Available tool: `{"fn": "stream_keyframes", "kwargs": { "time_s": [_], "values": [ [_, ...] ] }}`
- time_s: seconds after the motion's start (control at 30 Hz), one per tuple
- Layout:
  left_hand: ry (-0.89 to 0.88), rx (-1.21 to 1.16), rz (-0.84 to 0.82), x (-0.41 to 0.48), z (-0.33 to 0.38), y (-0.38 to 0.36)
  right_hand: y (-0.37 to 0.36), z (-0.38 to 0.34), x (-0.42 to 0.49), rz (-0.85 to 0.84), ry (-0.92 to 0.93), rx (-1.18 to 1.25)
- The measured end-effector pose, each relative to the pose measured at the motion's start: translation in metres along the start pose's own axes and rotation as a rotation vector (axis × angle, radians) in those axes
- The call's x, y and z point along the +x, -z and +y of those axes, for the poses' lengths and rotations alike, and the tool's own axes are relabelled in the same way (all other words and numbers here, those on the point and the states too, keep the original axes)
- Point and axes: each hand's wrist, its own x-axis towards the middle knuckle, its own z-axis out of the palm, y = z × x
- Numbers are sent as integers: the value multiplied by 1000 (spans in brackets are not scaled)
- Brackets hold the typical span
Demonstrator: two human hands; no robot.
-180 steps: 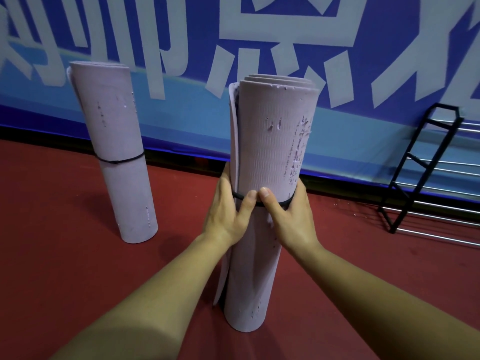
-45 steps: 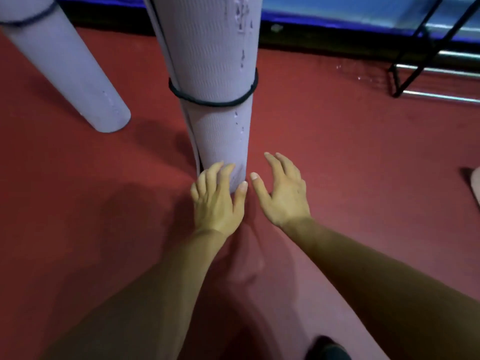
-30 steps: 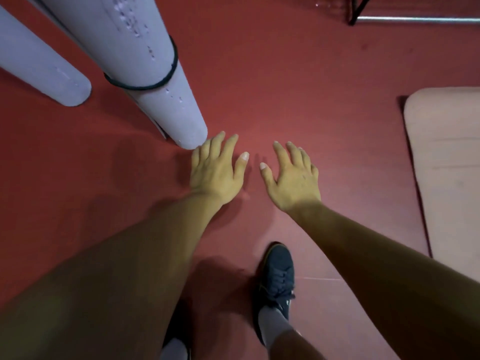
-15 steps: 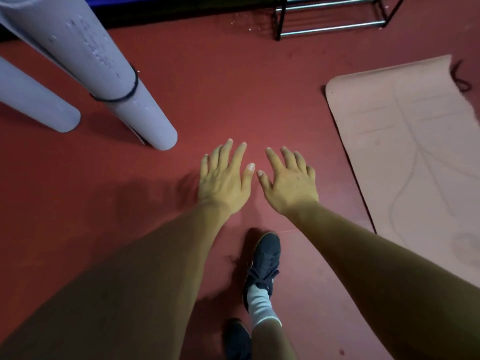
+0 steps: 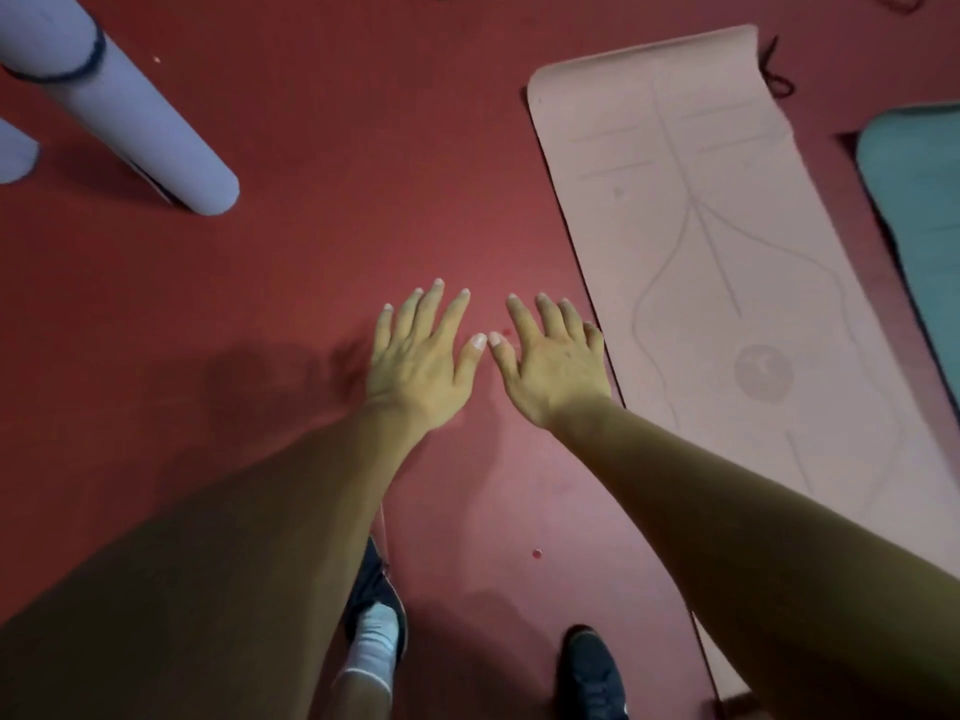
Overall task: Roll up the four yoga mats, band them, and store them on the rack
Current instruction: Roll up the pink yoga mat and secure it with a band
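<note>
Pink mat [image 5: 727, 252] is lying unrolled on the floor [image 5: 337, 226], just beside my right hand [image 5: 550, 366]. It and my left hand [image 5: 421, 356] are hovering spread, gripping nothing (a banded roll [image 5: 130, 111] is standing upper left). Next, I am expecting to roll this mat from one short end.

The dull red floor [image 5: 311, 283] carries everything. At far left a rolled lavender mat [image 5: 150, 132] stands with its lower end on the floor, a black band [image 5: 78, 70] around it; the end of a second lavender roll [image 5: 15, 153] shows at the left edge, just beside it. On the right a pink mat [image 5: 727, 252] lies unrolled and flat, with a teal mat [image 5: 924, 200] flat beyond it at the right edge. A thin dark cord [image 5: 776, 77] lies at the pink mat's far corner. Two dark shoes [image 5: 592, 678] are at the near edge.
</note>
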Motion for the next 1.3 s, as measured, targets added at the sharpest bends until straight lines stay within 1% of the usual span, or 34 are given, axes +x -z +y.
{"fn": "stream_keyframes", "kwargs": {
  "time_s": [0.07,0.2,0.37,0.5,0.67,0.73,0.83,0.93,1.03,1.17,1.3],
  "values": [
    [48,-32,2,-22,35,-20,-6,37,-24,-28,7,-16],
    [126,-92,0,-64,102,-57,-16,108,-73,-28,2,-42],
    [86,-68,-10,-110,168,-88,-27,175,-138,-46,-22,-52],
    [32,-42,-10,-148,213,-96,-28,213,-190,-20,-14,-74],
    [-5,-20,21,-204,262,-102,-24,247,-254,17,-3,-102],
    [-20,14,53,-234,277,-102,-20,258,-286,45,23,-125],
    [-61,62,89,-286,305,-98,-12,274,-341,44,48,-144],
    [-50,69,81,-338,339,-98,-5,293,-397,45,67,-143],
    [-46,54,77,-372,381,-105,-1,323,-443,52,68,-134],
    [-22,1,76,-388,438,-134,-7,378,-478,29,49,-149],
    [-47,24,37,-395,501,-187,-25,446,-493,23,52,-142]
  ]
}}
